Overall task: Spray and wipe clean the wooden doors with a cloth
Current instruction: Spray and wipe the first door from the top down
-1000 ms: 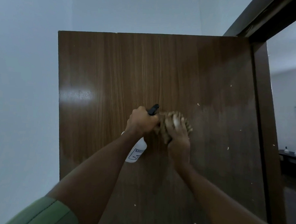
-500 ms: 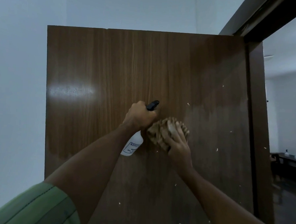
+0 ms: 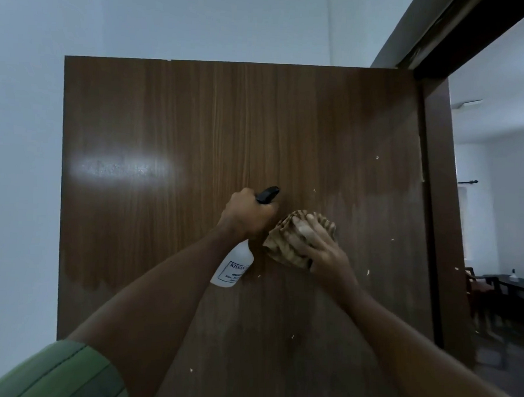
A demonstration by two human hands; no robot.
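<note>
My left hand (image 3: 247, 216) is wrapped round the neck of the spray bottle (image 3: 233, 266), black nozzle sticking out past my knuckles and aimed up at the wooden door (image 3: 197, 128); white body hangs down below the wrist, tilted, long axis running low-left to high-right. My right hand (image 3: 319, 247) is just beside the left, fingers curled over the bunched tan cloth (image 3: 285, 245), pressing it flat onto the door face. Cloth and left knuckles look almost touching; can't tell if they actually meet. Door is straight ahead of both hands, upright, grain vertical. Key relation as I read it: band above both hands is darker with a glare patch up-left of the left hand, looks wet or already wiped; the duller hazy area runs right of and below the cloth hand, with pale specks dotted to the right of and below the cloth. So the cloth hand is the nearer one to the unfinished part, and the next stroke likely goes rightward or down from where it sits. Obstacles: dark door frame (image 3: 436, 207) to the far right of the cloth hand limits the sweep; the bottle on the inner side blocks a leftward stroke. Beyond the frame, another room with a dark table (image 3: 517, 286), well apart.
</note>
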